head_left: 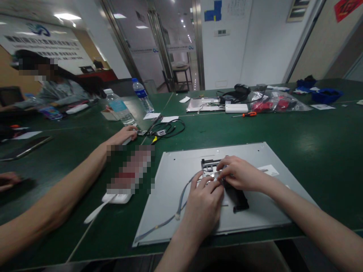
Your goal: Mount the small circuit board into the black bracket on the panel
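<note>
A flat light-grey metal panel lies on the table in front of me. On its middle sits a black plastic bracket with small metal parts, partly covered by my hands. My left hand rests on the panel from the near side, its fingers bent down onto the bracket area. My right hand reaches in from the right, thumb and fingers drawn together close to the left fingertips. What is pinched between them is hidden. A grey cable with a connector runs from the bracket toward the panel's near left corner.
Another person's arm reaches in from the left beside a white power bank. Black cables and water bottles stand behind it. Farther back lie an orange-handled screwdriver, a plastic bag and a blue tray.
</note>
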{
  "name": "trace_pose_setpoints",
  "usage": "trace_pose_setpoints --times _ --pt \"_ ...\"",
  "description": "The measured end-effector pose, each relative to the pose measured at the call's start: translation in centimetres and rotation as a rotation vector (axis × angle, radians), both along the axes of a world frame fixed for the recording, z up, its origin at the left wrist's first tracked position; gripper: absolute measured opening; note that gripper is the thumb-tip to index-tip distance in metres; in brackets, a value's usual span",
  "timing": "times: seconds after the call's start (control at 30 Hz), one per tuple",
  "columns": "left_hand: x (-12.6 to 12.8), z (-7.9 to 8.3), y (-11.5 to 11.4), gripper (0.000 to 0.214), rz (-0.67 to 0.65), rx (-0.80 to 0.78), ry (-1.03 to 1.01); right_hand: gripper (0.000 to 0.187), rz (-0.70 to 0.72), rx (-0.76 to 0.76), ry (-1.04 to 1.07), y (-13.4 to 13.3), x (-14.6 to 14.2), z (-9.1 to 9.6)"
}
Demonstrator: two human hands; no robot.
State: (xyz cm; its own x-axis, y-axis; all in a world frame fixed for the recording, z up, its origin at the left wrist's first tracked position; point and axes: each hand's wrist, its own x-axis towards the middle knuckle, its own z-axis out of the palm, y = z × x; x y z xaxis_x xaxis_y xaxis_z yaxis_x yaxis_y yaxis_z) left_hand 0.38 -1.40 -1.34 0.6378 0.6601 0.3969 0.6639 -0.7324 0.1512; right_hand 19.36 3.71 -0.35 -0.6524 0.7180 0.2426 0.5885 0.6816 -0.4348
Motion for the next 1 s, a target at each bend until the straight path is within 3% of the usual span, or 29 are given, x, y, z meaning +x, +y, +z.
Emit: trace_pose_setpoints --times 0.63,1.0 --pt "0.08 0.17 -0.1 0.016 0.038 -0.075 -0.004 0.018 -0.029 -0.02 0.05 0.12 0.0 0.06" --pt "0.11 0.31 -0.18 0.018 0.057 -0.095 0.009 0.031 -0.038 -0.001 0.052 0.41 0.27 -0.3"
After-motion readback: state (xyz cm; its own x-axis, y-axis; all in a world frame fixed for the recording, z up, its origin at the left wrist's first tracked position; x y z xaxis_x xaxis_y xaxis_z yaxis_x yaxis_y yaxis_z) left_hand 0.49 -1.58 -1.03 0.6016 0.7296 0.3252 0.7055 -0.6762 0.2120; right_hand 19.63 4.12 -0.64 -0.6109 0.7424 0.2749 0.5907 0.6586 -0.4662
